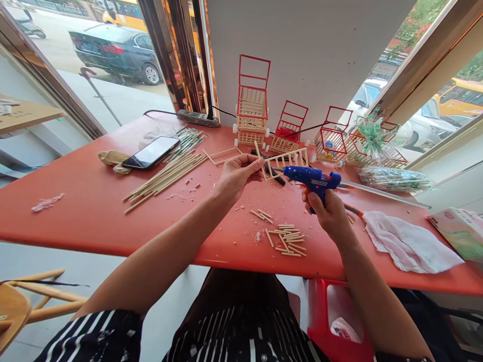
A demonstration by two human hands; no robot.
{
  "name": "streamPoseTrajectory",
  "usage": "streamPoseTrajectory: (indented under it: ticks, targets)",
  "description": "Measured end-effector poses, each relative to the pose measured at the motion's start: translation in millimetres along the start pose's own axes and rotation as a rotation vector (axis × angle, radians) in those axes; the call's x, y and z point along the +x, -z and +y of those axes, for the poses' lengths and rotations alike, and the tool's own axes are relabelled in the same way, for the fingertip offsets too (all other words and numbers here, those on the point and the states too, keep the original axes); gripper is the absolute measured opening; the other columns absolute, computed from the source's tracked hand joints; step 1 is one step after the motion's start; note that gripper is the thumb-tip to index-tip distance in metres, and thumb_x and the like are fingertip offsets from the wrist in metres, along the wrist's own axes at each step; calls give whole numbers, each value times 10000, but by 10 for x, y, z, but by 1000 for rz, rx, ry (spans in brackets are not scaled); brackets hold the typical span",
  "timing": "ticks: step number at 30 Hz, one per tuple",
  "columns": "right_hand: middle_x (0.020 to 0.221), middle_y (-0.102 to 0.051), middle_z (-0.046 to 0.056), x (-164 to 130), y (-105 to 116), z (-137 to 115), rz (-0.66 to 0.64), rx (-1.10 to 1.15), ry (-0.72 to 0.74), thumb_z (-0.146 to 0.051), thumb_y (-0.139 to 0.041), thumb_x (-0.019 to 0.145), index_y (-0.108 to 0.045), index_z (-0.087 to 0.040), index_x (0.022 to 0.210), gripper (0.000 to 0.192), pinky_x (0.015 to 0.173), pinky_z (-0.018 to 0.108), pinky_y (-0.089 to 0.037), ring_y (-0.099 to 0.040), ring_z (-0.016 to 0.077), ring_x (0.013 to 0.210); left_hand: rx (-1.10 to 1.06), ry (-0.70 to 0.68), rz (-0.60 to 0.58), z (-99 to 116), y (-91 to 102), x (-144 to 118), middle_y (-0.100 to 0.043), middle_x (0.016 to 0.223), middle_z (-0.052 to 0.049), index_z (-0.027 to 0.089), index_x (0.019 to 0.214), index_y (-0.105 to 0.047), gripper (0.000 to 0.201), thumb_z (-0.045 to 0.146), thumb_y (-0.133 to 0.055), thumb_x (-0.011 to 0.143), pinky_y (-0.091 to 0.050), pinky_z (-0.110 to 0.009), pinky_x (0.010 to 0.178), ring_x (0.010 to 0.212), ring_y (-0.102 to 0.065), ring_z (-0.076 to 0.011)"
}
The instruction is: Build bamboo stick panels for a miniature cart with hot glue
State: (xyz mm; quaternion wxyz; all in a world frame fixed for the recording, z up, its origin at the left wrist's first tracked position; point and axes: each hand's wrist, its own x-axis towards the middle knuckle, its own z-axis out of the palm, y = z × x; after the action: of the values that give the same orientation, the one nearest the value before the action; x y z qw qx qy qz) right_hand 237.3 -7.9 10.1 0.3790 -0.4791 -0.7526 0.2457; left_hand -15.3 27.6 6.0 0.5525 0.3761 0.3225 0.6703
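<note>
My left hand (241, 173) is closed on the near end of a small ladder-like frame of wooden sticks (289, 160), raised over the table. In my right hand (327, 208) is a blue hot glue gun (312, 177), with a long clear glue stick (381, 193) coming out of its back. The gun's nozzle points left and is close to the frame; whether they touch I cannot tell. Short cut stick pieces (290, 240) lie on the table below my hands. Left of them rests a bundle of long wooden sticks (168, 182).
Several small stick carts with red handles, one a taller cart (252, 100), stand along the back. A phone (151, 152) and power strip (198, 118) lie at left. A white cloth (411, 244) and tissue pack (456, 229) are at right. A red stool (320, 322) stands below the edge.
</note>
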Motion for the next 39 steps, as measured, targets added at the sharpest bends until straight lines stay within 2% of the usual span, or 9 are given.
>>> streamPoseTrajectory:
  ticks: [3, 9, 19, 27, 39]
  targets:
    - [841, -670, 78, 15, -1, 3, -26, -18, -40, -669, -540, 970, -620, -202, 983, 473, 602, 340, -480, -571, 187, 650, 24, -13, 16, 63, -38, -24, -679, 569, 2, 122, 742, -713, 241, 225, -931, 740, -555, -202, 530, 483, -619, -84]
    - [807, -683, 85, 19, 21, -12, -26, -133, -46, -602, -521, 971, -603, -208, 918, 406, 625, 343, -456, -594, 205, 663, 57, -17, 49, 150, -83, -58, -656, 563, 16, 129, 732, -707, 246, 225, -934, 737, -546, -199, 532, 502, -616, -84]
    - [787, -695, 85, 20, 20, -44, -26, -163, -5, -555, -519, 970, -591, -214, 896, 357, 613, 340, -429, -593, 212, 654, 62, -13, 65, 144, -71, -46, -644, 567, 26, 132, 735, -698, 248, 228, -926, 739, -539, -194, 529, 504, -609, -78]
    - [721, -635, 50, 18, 13, -61, -9, -176, -32, -570, -505, 954, -574, -223, 884, 360, 603, 342, -389, -556, 204, 623, 52, -4, 66, 166, -87, -56, -650, 565, 18, 125, 734, -703, 179, 157, -865, 803, -542, -192, 526, 498, -607, -77]
    - [676, -600, 32, 10, 18, -74, -9, -216, 15, -566, -509, 977, -563, -231, 863, 357, 610, 338, -376, -548, 209, 617, 63, -9, 59, 154, -77, -53, -641, 572, 29, 135, 734, -704, 316, 286, -979, 696, -543, -193, 541, 511, -609, -76]
